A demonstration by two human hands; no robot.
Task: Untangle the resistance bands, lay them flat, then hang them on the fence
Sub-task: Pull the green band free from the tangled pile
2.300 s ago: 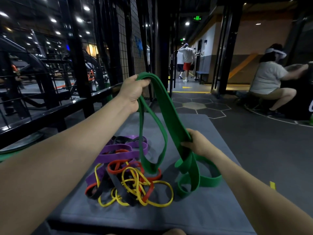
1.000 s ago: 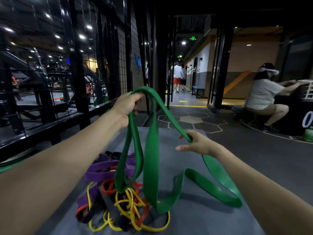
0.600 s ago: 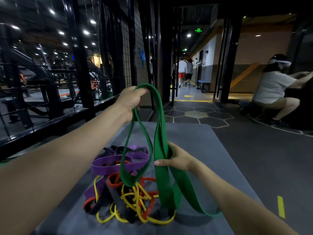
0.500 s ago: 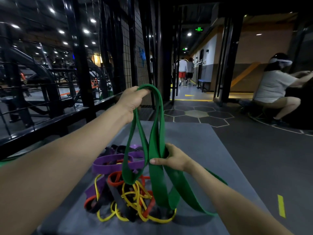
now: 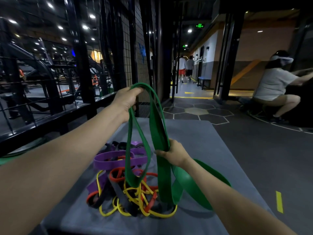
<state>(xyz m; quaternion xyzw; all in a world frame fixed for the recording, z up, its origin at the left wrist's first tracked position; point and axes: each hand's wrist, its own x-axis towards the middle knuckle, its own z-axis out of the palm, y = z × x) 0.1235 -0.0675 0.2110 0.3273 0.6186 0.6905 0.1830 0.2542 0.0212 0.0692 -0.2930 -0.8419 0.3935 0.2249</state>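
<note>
Green resistance band (image 5: pixel 158 129) is gripped at its top fold by L hand (image 5: pixel 126 100), raised w/ fingers curled round it, & pinched lower down by R hand (image 5: pixel 174 153), its loops trailing onto grey mat (image 5: pixel 194 133) beside tangled purple/red/yellow/black bands (image 5: pixel 122 184).

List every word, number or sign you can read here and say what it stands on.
Nothing here can be read.
Glowing green ceiling sign above the corridor: too blurred to read.
Smaller green glowing sign farther down the corridor: too small.
Wide green rubber resistance band: no print visible.
</note>
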